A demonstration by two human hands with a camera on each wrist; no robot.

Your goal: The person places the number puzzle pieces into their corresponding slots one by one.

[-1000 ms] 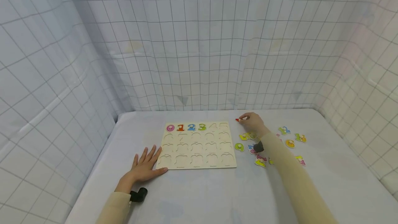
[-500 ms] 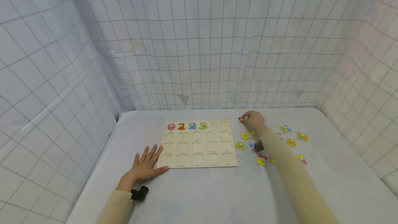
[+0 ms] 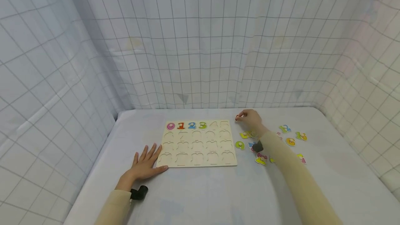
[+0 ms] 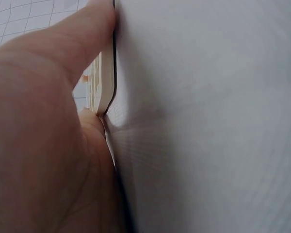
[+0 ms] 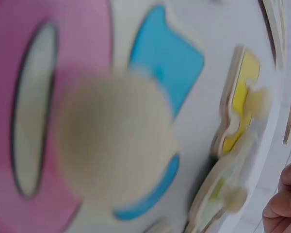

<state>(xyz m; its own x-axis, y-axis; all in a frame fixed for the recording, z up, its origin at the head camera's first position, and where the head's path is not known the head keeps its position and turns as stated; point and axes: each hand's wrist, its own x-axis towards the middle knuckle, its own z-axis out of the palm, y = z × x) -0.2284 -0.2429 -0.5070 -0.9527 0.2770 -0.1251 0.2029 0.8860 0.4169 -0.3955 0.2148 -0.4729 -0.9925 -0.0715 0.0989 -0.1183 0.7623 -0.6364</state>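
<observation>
A cream wooden number puzzle board (image 3: 187,166) lies on the table, its upper row holding the pieces 0 (image 3: 171,126), 1 (image 3: 181,125), 2 (image 3: 192,125) and 3 (image 3: 202,125). My left hand (image 3: 144,167) lies spread at the board's left edge, thumb at the near left corner. Beyond the board's far right corner, my right hand (image 3: 251,118) pinches a small red puzzle piece (image 3: 236,117) between thumb and fingertips. In the right wrist view that puzzle piece (image 5: 289,119) is seen edge-on, and its number is hidden.
Several loose number pieces lie right of the board, among them a green one (image 3: 240,145), an orange one (image 3: 290,141) and a blue-and-green one (image 3: 284,128). Some are partly under the right forearm. A gridded white curtain (image 3: 200,61) stands behind the table.
The red piece has turned in my right fingertips and shows less of its red face. My right hand stays near the board's far right corner; the left hand keeps its place.
</observation>
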